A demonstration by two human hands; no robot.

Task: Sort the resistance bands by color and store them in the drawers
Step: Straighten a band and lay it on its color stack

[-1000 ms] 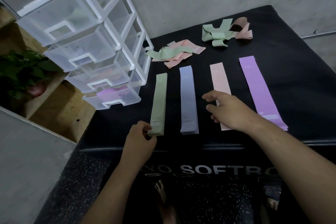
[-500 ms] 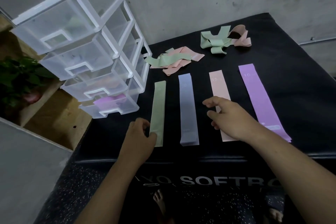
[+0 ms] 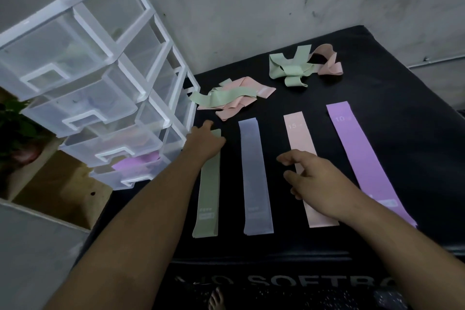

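Your left hand (image 3: pixel 204 142) is moving up to the green band's (image 3: pixel 207 191) far end, grip hidden, right hand (image 3: pixel 319 178) idling slack; pickup likely coming.

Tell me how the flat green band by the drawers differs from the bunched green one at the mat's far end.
The flat green band lies straight on the mat; the bunched green band is twisted into loops. The left hand covers the flat one's far end; no hand is near the bunched one, which overlaps a looped pink band. Both are pale green.
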